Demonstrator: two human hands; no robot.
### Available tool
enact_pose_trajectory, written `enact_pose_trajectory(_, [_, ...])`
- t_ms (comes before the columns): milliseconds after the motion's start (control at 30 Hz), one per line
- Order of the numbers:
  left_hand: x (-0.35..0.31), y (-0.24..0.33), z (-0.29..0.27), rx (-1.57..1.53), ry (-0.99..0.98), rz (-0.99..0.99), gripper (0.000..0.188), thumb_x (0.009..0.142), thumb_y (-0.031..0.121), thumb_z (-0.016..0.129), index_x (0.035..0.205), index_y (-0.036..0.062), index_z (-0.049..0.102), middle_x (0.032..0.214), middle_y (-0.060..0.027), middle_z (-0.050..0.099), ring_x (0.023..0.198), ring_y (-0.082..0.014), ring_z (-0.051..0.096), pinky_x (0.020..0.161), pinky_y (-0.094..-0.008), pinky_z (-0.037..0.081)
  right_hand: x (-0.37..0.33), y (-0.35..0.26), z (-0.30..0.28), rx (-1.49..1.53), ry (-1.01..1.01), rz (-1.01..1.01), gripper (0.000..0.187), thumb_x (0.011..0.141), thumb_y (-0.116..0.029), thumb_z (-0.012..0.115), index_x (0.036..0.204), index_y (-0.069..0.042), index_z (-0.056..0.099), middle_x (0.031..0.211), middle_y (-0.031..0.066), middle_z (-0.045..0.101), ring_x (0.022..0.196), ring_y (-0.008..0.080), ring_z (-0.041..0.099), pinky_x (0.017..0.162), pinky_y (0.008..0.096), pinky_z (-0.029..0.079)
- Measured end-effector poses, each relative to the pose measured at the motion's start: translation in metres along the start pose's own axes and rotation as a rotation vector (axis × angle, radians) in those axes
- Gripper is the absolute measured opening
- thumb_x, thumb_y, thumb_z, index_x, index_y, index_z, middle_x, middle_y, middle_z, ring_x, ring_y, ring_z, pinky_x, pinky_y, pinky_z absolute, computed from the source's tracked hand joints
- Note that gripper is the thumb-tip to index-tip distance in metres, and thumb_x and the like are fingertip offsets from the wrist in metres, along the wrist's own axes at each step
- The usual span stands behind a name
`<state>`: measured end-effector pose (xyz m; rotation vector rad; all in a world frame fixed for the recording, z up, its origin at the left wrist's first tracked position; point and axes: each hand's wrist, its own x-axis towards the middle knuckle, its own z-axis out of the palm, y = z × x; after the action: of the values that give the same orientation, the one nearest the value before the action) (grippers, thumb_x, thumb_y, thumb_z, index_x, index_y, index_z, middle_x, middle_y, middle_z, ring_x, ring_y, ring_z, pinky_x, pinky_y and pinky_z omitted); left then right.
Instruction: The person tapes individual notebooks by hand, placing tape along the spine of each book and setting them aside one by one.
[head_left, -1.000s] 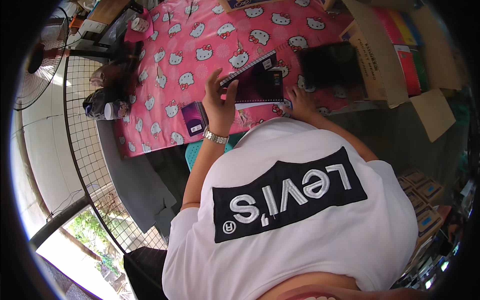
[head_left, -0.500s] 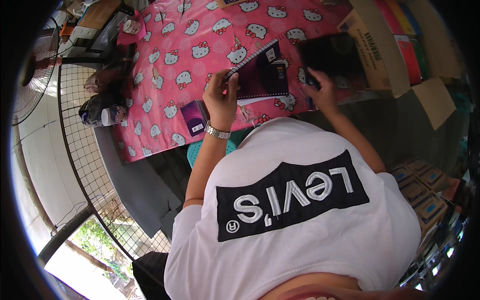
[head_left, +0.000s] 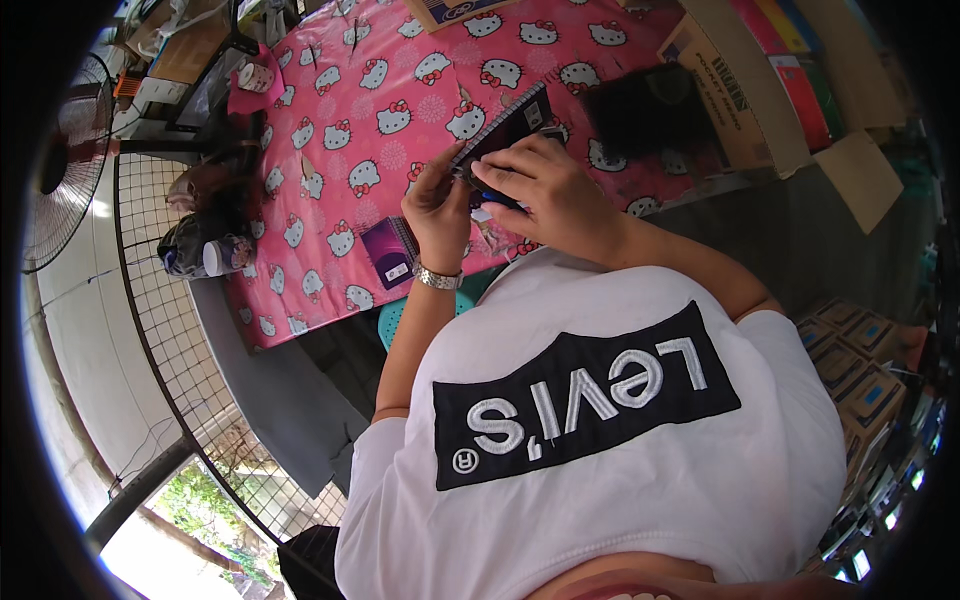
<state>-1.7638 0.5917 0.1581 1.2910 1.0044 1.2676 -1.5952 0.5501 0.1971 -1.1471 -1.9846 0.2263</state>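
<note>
A dark purple spiral notebook [head_left: 520, 118] is tilted up over the pink table, its coil edge toward my left hand. My left hand [head_left: 436, 205] pinches its near end by the coil. My right hand [head_left: 555, 195] is closed around a small hand tool with a black and blue handle [head_left: 497, 195]. The tool's tip meets the end of the coil beside my left fingertips; its exact kind is hidden by my fingers. A second, smaller purple spiral notebook [head_left: 388, 252] lies flat left of my left wrist.
A pink patterned cloth [head_left: 330, 130] covers the table. To the right sit a dark rectangular item [head_left: 645, 110] and an open cardboard box [head_left: 735, 105] with colourful contents. At left are a cup [head_left: 255, 78], a jar [head_left: 225, 256] and a fan [head_left: 65, 165]. Small boxes [head_left: 855, 375] are stacked at right.
My right hand has come left with the tool, from the table's right side to the notebook's coil by my left hand. The left hand keeps its hold.
</note>
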Motion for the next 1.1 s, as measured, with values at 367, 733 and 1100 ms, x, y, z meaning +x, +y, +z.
enact_pose_trajectory(367, [-0.007, 0.002, -0.001, 0.161, 0.060, 0.126, 0.033, 0.087, -0.010, 0.056, 0.117, -0.0031, 0.067, 0.098, -0.0097, 0.072, 0.084, -0.0118, 0.067, 0.073, -0.0246, 0.055, 0.008, 0.004, 0.005, 1.131, -0.221, 0.767, 0.032, 0.088, -0.017, 0.070, 0.111, 0.005, 0.066, 0.096, 0.0101, 0.071, 0.089, 0.0162, 0.067, 0.080, 0.0321, 0.053])
enact_pose_trajectory(733, [-0.090, -0.093, -0.186, -0.159, 0.958, -0.364, 0.019, 0.089, 0.000, 0.063, 0.107, 0.0059, 0.059, 0.089, -0.0056, 0.064, 0.065, -0.0130, 0.063, 0.045, -0.0225, 0.051, -0.130, 0.180, 0.062, -0.008, -0.219, 0.696, 0.039, 0.083, -0.021, 0.072, 0.117, -0.005, 0.063, 0.105, 0.0180, 0.065, 0.102, 0.0338, 0.063, 0.089, 0.0434, 0.050])
enact_pose_trajectory(1100, [-0.119, -0.167, -0.205, 0.791, 0.907, -0.427, 0.026, 0.079, 0.005, 0.073, 0.103, -0.0021, 0.066, 0.098, -0.0111, 0.069, 0.082, -0.0226, 0.065, 0.077, -0.0351, 0.053, -0.110, 0.229, 0.047, -0.510, -0.404, 0.814, 0.035, 0.087, -0.028, 0.067, 0.113, -0.007, 0.058, 0.114, 0.0173, 0.059, 0.108, 0.0355, 0.061, 0.086, 0.0458, 0.053])
